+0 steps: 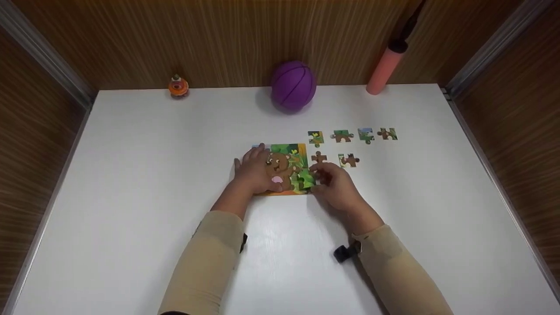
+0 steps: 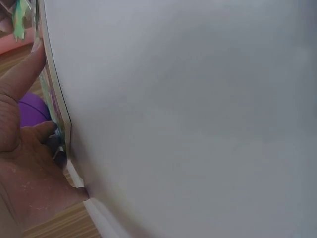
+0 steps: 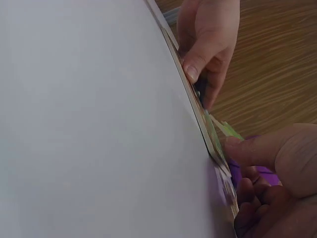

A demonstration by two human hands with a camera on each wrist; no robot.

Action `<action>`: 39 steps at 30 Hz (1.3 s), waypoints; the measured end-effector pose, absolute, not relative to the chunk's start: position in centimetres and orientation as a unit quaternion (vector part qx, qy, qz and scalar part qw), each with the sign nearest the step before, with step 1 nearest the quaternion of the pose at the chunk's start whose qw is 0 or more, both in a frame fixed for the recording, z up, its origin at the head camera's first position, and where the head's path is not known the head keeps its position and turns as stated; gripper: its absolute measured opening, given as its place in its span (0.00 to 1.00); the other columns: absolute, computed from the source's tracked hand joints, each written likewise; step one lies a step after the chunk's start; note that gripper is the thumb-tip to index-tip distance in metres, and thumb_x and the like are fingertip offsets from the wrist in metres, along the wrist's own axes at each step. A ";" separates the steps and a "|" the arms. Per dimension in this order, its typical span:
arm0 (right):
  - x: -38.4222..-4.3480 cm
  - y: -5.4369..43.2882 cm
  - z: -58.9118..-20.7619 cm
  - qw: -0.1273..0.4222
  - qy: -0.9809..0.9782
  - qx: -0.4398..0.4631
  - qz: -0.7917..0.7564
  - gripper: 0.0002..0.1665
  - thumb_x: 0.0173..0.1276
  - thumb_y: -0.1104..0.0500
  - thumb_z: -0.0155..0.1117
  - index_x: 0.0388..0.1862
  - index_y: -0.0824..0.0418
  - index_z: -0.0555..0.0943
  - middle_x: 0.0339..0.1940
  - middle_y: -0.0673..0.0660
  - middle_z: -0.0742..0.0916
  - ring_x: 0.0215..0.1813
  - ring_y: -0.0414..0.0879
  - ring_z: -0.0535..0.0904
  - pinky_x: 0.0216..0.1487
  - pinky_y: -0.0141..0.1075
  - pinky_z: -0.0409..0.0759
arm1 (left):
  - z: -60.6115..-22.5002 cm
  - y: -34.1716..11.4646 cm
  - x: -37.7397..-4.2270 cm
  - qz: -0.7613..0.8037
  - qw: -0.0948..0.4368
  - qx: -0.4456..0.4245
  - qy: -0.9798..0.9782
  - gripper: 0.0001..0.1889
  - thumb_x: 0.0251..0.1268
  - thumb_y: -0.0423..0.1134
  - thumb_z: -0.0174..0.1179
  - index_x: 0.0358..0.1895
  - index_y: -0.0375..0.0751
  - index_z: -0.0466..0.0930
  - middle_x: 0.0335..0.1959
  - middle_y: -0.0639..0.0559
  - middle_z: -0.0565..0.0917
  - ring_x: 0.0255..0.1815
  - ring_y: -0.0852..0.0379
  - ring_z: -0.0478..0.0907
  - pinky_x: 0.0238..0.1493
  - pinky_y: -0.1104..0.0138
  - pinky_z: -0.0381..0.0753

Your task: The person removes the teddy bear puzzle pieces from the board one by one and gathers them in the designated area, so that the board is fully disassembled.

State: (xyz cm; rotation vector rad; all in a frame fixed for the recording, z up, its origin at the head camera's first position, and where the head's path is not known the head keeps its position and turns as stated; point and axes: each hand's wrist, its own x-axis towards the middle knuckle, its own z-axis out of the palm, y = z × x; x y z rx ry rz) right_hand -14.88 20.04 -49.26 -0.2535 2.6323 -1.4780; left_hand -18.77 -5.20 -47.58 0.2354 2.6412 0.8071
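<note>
A jigsaw puzzle (image 1: 286, 159) with a brown bear picture lies in its flat tray on the white table. My left hand (image 1: 255, 170) rests across the puzzle's left side, fingers spread and thumb at the lower edge. At the lower right corner, my right hand (image 1: 334, 186) pinches a green puzzle piece (image 1: 307, 180) between thumb and fingers. That green piece (image 3: 230, 131) shows tilted up from the tray in the right wrist view. Several loose pieces lie just right of the tray, among them a brown piece (image 1: 319, 157) and a bear-and-white piece (image 1: 348, 160).
Further loose pieces, including a green-and-brown one (image 1: 342, 136), form a row behind. A purple ball (image 1: 293, 85), a small orange toy (image 1: 178, 87) and a pink hand pump (image 1: 385, 70) stand along the back. Wood-grain panels (image 1: 197, 43) enclose the table's back and sides.
</note>
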 end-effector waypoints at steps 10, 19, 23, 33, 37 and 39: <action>-15.4 25.2 -49.5 0.008 0.876 -0.086 -0.475 0.29 0.58 0.79 0.72 0.60 0.67 0.84 0.44 0.64 0.81 0.45 0.52 0.73 0.45 0.35 0.72 | -47.6 -5.2 -18.8 0.292 0.183 0.080 0.935 0.61 0.53 0.50 0.83 0.86 0.41 0.53 0.89 0.47 0.46 0.88 0.43 0.37 0.82 0.36 0.32; -15.7 30.4 -49.0 0.002 0.898 -0.024 -0.439 0.31 0.63 0.76 0.72 0.66 0.68 0.81 0.50 0.66 0.81 0.51 0.54 0.74 0.51 0.33 0.74 | -47.6 -5.2 -18.9 0.295 0.190 0.081 0.933 0.61 0.54 0.51 0.83 0.87 0.42 0.52 0.89 0.47 0.44 0.88 0.44 0.36 0.82 0.36 0.31; -16.3 32.2 -48.6 0.020 0.901 0.010 -0.432 0.31 0.66 0.73 0.71 0.68 0.67 0.79 0.52 0.67 0.79 0.54 0.55 0.73 0.53 0.38 0.74 | -47.5 -5.2 -18.9 0.290 0.193 0.081 0.934 0.62 0.54 0.53 0.83 0.87 0.43 0.52 0.89 0.48 0.44 0.88 0.44 0.36 0.82 0.36 0.31; -17.9 35.3 -48.7 0.039 0.911 0.052 -0.407 0.31 0.70 0.70 0.70 0.72 0.66 0.78 0.54 0.66 0.78 0.55 0.54 0.71 0.55 0.42 0.74 | -47.7 -5.0 -19.0 0.282 0.192 0.076 0.937 0.63 0.53 0.54 0.83 0.87 0.43 0.51 0.89 0.48 0.45 0.88 0.44 0.37 0.82 0.37 0.33; -18.5 35.6 -48.8 0.048 0.915 0.053 -0.397 0.31 0.71 0.70 0.69 0.73 0.66 0.77 0.58 0.68 0.79 0.58 0.57 0.73 0.59 0.46 0.74 | -47.7 -5.2 -18.9 0.281 0.191 0.078 0.937 0.63 0.53 0.55 0.82 0.87 0.43 0.51 0.89 0.48 0.44 0.88 0.44 0.37 0.82 0.37 0.33; -18.8 35.6 -48.8 0.056 0.916 0.052 -0.393 0.31 0.72 0.70 0.68 0.74 0.67 0.76 0.60 0.69 0.79 0.61 0.59 0.74 0.62 0.49 0.75 | -47.6 -5.2 -18.9 0.281 0.191 0.079 0.937 0.63 0.53 0.55 0.83 0.87 0.42 0.51 0.89 0.48 0.44 0.88 0.43 0.37 0.82 0.36 0.33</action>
